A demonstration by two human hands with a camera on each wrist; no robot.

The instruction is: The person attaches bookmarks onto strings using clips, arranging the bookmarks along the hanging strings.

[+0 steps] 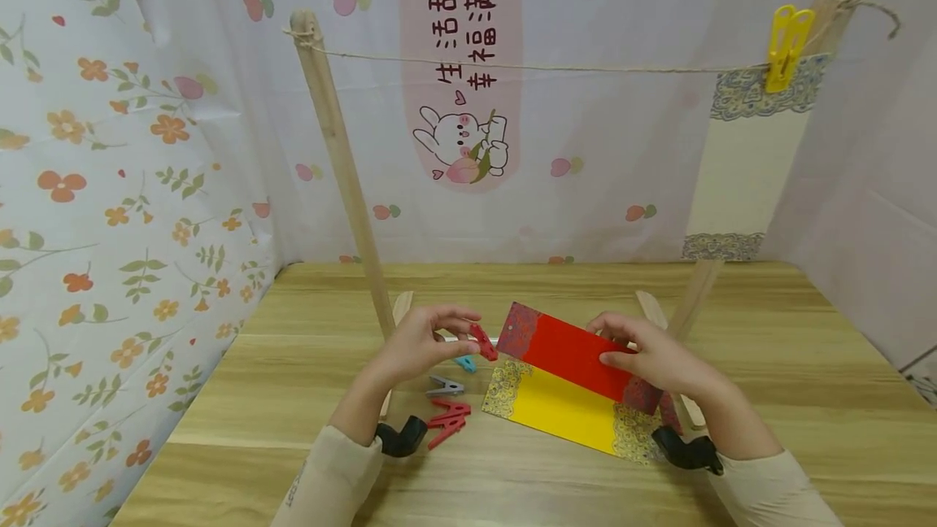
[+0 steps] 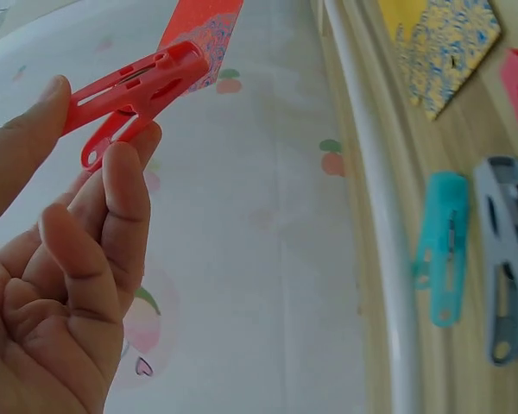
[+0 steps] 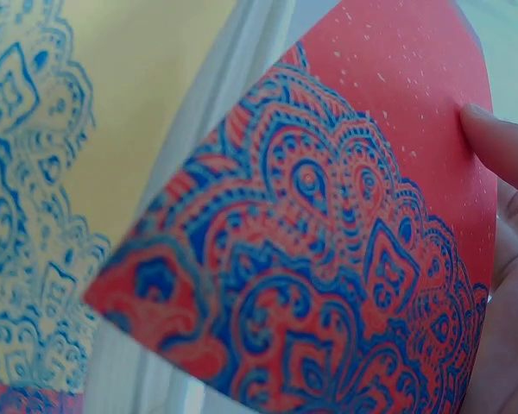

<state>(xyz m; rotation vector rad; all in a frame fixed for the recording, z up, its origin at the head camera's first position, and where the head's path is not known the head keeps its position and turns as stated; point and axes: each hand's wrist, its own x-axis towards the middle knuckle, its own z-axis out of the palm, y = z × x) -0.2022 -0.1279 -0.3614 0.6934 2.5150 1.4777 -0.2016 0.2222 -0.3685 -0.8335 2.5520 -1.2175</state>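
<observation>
Between thumb and fingers my left hand point(image 1: 419, 341) pinches a red clothespin point(image 1: 484, 343), its nose beside the left end of a red card point(image 1: 567, 350). In the left wrist view the clothespin point(image 2: 142, 90) overlaps the card's patterned end; I cannot tell whether it bites on it. My right hand point(image 1: 655, 356) holds the red card tilted, thumb on the front face, near its right end. Blue lacy print covers the card's patterned end point(image 3: 328, 285). Beneath it on the table lies a yellow card point(image 1: 564, 413) with patterned ends, partly covered.
A string point(image 1: 542, 67) runs between two wooden posts point(image 1: 340, 153). At its right end a yellow clothespin point(image 1: 785, 47) holds a hanging cream card point(image 1: 743, 169). Left of the yellow card lie a teal clothespin point(image 1: 466, 363), a grey clothespin point(image 1: 445, 386) and red clothespins point(image 1: 448, 421).
</observation>
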